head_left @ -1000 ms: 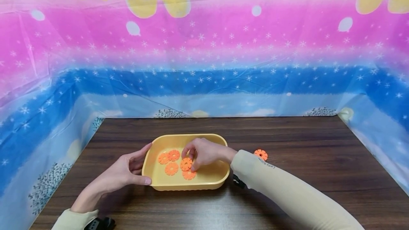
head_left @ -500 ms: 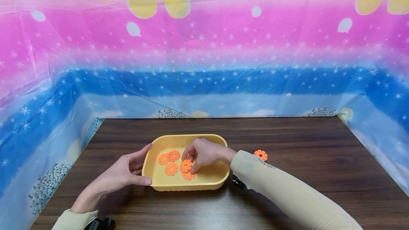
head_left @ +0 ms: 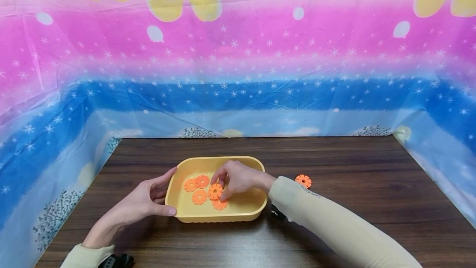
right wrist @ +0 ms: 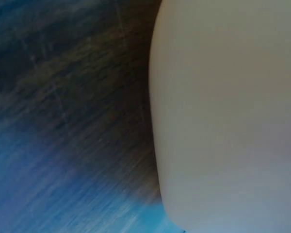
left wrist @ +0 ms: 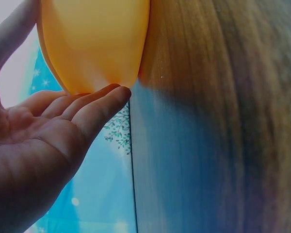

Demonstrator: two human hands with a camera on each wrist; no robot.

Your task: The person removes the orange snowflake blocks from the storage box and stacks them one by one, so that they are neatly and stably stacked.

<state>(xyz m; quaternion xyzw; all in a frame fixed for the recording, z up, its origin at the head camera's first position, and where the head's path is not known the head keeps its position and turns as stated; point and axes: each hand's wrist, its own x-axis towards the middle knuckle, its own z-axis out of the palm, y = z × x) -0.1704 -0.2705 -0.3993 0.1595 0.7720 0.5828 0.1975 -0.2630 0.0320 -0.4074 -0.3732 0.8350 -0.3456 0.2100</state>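
A yellow plastic tray sits on the dark wooden table and holds several orange flower-shaped discs. My left hand grips the tray's left end, thumb on the front rim and fingers behind; in the left wrist view the fingers lie against the tray's wall. My right hand reaches into the tray and pinches one orange disc between thumb and fingers, lifted slightly above another disc. The right wrist view shows only the sleeve and blurred table.
One more orange disc lies on the table right of the tray. A starry pink and blue plastic sheet walls the table on three sides. Bare wood stretches to the right and in front.
The right hand and its pinched disc have shifted very slightly up and left inside the tray. The left hand and the tray have stayed put.
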